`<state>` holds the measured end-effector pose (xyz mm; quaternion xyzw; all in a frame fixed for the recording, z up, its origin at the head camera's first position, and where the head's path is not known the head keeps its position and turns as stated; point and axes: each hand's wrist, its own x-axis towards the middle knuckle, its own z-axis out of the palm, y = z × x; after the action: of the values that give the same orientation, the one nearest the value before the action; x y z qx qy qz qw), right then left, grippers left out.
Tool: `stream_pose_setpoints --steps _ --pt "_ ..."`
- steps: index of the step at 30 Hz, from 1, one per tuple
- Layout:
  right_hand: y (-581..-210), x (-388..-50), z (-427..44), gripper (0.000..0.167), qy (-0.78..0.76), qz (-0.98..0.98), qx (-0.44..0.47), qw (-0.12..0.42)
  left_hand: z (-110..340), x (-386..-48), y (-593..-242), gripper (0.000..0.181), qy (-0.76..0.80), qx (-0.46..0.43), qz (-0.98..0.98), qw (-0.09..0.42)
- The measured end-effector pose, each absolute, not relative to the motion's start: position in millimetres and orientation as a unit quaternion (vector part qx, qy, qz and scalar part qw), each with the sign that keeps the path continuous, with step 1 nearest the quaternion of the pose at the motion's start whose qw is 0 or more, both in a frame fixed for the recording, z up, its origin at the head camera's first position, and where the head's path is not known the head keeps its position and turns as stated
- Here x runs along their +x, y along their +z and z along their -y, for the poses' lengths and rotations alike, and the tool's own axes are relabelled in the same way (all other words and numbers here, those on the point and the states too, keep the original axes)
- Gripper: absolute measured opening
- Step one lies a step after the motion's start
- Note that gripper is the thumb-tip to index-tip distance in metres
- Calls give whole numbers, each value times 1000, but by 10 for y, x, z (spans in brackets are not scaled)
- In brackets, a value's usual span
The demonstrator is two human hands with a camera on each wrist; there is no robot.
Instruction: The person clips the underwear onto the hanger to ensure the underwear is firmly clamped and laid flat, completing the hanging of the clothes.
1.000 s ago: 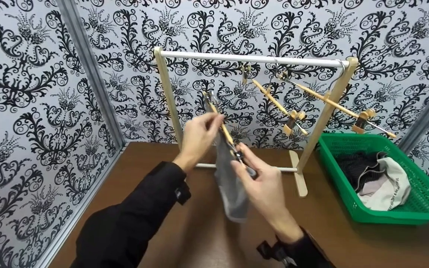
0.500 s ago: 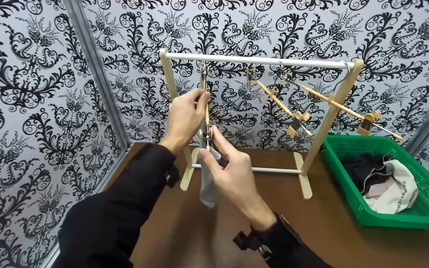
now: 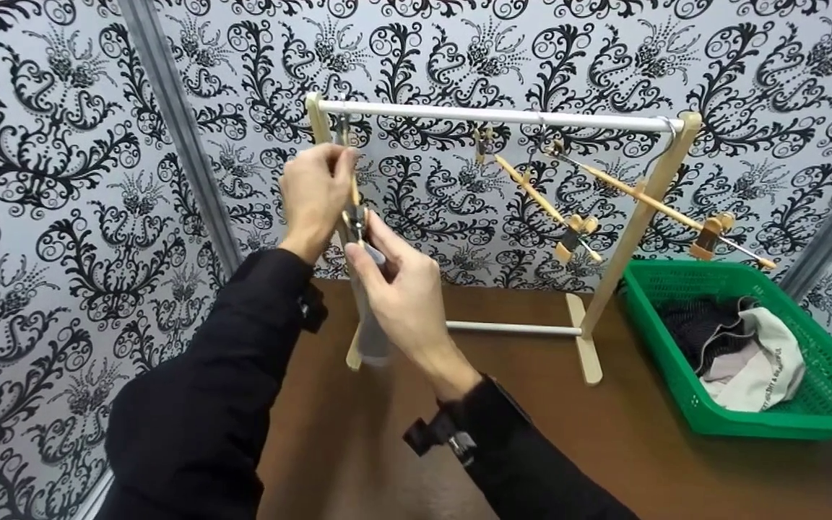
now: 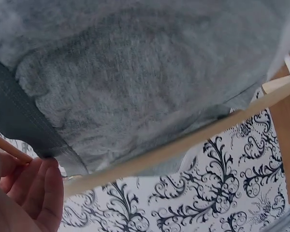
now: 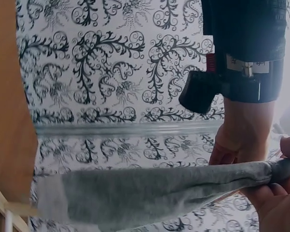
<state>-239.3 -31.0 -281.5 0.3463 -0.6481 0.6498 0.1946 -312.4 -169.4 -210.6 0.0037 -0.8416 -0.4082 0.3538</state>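
A wooden clip hanger points away from me at the left end of the rack, with a grey cloth garment hanging from it. My left hand pinches the hanger's bar near its middle. Thumb and fingers of my right hand hold its near end around the clip. A bit of metal hook shows at the white rail; whether it bears weight I cannot tell. In the left wrist view, the garment spreads beside my fingers. From the right wrist, the garment appears edge-on, narrowing toward my right hand.
Two bare clip hangers, a middle one and a right one, hang from the rail. A green basket with dark and pale clothes stands on the brown table at right. Patterned walls enclose the back and left.
Both hands have carried the hanger and garment left and up, to the left end of the rack's rail. The hanger has swung to point more straight away from me.
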Motion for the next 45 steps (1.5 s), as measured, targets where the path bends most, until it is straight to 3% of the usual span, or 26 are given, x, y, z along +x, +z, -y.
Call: stream_pose_setpoints --steps 15,32,45 --pt "-2742 -2526 520 50 644 671 310 199 1890 -3244 -2089 31 -426 28 837 342" --pt "-2771 -2569 574 55 661 665 313 153 1944 -3287 -2180 36 -464 34 821 332" --pt "-2822 -2601 560 53 667 661 308 152 1925 -3295 -2266 26 -475 25 813 337"
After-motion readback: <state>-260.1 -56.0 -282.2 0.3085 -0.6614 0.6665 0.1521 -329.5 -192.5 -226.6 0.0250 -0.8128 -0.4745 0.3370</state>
